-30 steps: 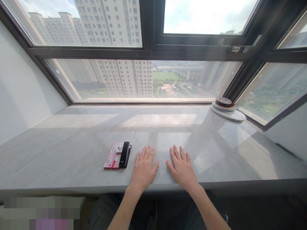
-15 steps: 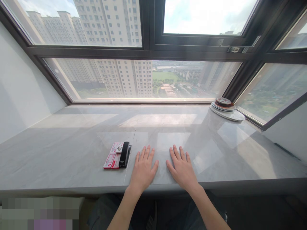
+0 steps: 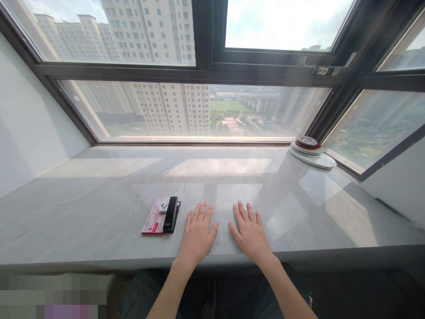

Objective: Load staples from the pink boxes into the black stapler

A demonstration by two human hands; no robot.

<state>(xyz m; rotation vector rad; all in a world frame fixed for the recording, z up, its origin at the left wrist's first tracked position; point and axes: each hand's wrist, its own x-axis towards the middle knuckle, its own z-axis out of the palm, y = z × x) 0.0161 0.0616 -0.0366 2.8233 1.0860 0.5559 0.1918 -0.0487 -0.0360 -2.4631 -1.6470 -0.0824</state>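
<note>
My left hand [image 3: 196, 233] lies flat on the grey marble-look sill [image 3: 99, 212], palm down with its fingers spread. My right hand [image 3: 249, 232] rests the same way to its right, a hand's breadth apart. Neither hand holds anything. Just left of my left hand, not touching it, is a black stapler [image 3: 171, 215]. Beside the stapler, and partly against it, sit small red-and-white printed boxes [image 3: 154, 221] with a little picture of staples on the top.
At the far right corner stands a stack of round plates or discs [image 3: 312, 153], close to the dark window frame [image 3: 199, 76]. A white wall [image 3: 36, 115] bounds the sill on the left. The sill's front edge [image 3: 99, 262] runs just before my wrists.
Both hands stay flat in the same place on the sill. The whole view has shifted very slightly; the stapler and boxes have not moved on the sill.
</note>
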